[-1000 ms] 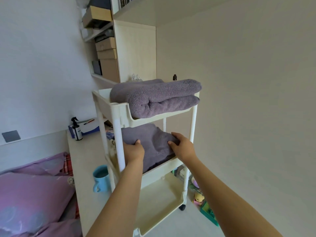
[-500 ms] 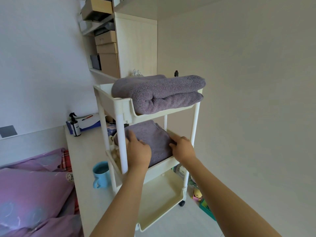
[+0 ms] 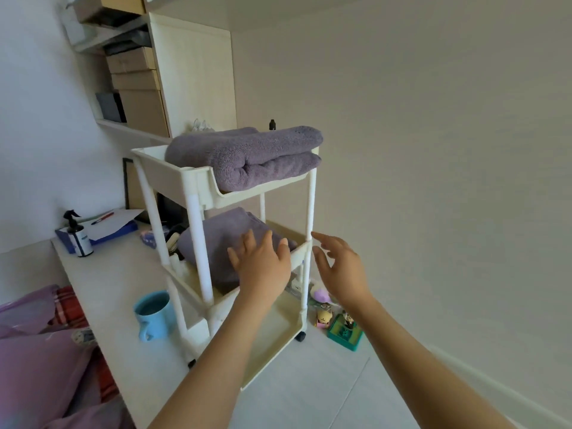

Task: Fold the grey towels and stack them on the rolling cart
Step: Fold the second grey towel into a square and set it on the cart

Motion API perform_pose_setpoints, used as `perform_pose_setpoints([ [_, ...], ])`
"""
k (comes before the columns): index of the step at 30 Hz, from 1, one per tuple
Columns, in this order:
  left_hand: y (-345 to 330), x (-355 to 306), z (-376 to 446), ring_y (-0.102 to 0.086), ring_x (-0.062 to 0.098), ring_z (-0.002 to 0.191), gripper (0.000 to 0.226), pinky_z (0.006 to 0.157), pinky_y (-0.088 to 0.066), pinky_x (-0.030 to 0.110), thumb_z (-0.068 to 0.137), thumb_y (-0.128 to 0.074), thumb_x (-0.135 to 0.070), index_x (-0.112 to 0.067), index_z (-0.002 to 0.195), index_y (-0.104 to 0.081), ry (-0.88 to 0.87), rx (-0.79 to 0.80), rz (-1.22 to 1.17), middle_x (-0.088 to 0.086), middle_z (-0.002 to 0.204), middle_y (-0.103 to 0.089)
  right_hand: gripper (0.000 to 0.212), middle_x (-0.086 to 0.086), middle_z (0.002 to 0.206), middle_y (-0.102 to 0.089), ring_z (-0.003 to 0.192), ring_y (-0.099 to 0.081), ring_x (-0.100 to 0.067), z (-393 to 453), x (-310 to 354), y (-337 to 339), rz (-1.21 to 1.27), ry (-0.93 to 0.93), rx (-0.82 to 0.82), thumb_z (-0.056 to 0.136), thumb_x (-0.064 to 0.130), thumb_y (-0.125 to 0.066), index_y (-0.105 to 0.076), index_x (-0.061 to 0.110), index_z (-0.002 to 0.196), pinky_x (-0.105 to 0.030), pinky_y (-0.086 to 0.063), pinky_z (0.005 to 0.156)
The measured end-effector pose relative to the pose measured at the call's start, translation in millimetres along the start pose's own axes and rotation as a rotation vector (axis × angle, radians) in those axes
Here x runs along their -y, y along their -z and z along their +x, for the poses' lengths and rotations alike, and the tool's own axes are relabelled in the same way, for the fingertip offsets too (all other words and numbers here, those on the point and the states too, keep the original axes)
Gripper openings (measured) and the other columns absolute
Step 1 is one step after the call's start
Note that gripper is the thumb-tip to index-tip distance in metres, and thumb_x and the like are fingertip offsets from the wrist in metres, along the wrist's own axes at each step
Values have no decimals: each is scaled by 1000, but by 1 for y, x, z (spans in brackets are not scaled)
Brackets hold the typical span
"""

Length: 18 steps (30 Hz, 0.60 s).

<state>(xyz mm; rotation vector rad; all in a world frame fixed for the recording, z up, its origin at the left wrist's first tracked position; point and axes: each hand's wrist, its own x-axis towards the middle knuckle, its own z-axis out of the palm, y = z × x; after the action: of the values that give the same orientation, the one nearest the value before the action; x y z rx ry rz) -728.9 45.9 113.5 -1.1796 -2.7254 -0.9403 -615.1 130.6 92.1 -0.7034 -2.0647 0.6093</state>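
Both hands spread, holding nothing: my left hand (image 3: 261,264) flat near mid-shelf towel (image 3: 223,239), right hand (image 3: 337,267) off cart (image 3: 198,181) front edge. Top towel (image 3: 247,156) stacked; task looks abt done.

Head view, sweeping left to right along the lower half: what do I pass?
Spray bottle → blue mug → left hand → right hand

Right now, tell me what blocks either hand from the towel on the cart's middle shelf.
Nothing visible. The left hand is open right at the middle-shelf towel; the right hand hovers open outside the cart post.
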Motion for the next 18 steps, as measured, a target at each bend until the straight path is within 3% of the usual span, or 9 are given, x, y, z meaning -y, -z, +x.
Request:
perform_pose_setpoints([
  [2, -1, -16, -21, -36, 27, 132, 42, 111, -23, 43, 100, -33, -38, -18, 134, -48, -167, -33, -100, 10, 141, -44, 30, 3, 117, -61, 96, -60, -13, -22, -4, 28, -28, -18, -64, 95, 21, -51, -60, 23, 124, -28, -51, 85],
  [4, -7, -36, -44, -47, 25, 121, 37, 102, -34, 38, 99, -39, -34, -15, 127, -54, -286, 9, -247, 7, 129, -53, 30, 5, 114, -59, 88, -59, -7, -50, -11, 59, -69, -57, -132, 95, 20, -52, -60, 23, 123, -22, -51, 80],
  [8, -35, -84, -94, -54, 21, 113, 31, 99, -41, 34, 98, -42, -32, -18, 122, -56, -461, 198, -423, 1, 127, -51, 27, 9, 108, -56, 79, -57, 3, -120, -29, 125, -162, -195, -279, 94, 18, -53, -63, 22, 119, -5, -44, 70],
  [12, -72, -142, -154, -61, 18, 96, 27, 85, -43, 25, 98, -43, -29, -15, 114, -60, -652, 410, -472, 3, 114, -57, 23, 8, 102, -57, 74, -58, 5, -205, -49, 195, -267, -411, -441, 92, 17, -55, -64, 24, 113, -6, -44, 64],
  [18, -129, -214, -263, -60, 19, 97, 26, 75, -39, 23, 98, -43, -30, -15, 101, -63, -806, 697, -488, 5, 105, -62, 24, 5, 103, -58, 72, -55, 1, -330, -57, 281, -442, -672, -570, 94, 21, -54, -62, 22, 116, -9, -40, 63],
])
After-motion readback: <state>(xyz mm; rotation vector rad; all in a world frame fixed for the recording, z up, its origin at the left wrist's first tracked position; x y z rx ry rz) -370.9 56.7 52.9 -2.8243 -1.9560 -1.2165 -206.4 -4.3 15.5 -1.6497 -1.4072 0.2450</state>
